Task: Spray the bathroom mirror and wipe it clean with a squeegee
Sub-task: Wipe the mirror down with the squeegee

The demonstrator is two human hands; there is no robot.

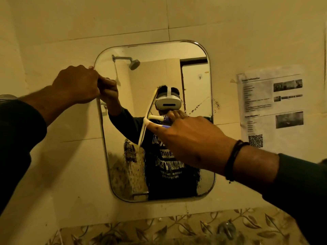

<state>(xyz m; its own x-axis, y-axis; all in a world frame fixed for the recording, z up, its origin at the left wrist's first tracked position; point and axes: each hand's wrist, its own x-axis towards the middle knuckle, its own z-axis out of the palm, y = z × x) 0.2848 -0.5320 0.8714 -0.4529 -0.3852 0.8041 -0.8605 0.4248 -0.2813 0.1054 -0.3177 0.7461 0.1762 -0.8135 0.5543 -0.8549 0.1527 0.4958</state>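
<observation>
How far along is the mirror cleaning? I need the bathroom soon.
Midway, it seems. The upper mirror looks clear. The right hand holds the squeegee against the glass while the left hand grips the mirror's left edge. Speckled droplets low down remain to wipe.

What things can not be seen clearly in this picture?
- Squeegee handle, head view: mostly covered by the right hand.
- Left hand fingers: curled over the mirror edge, hidden behind the hand itself.
- Spray bottle: not in view.
- Paper on the wall: print blurred and too small to read.
- Lower mirror: whether wet streaks or dirt cannot be told.
</observation>
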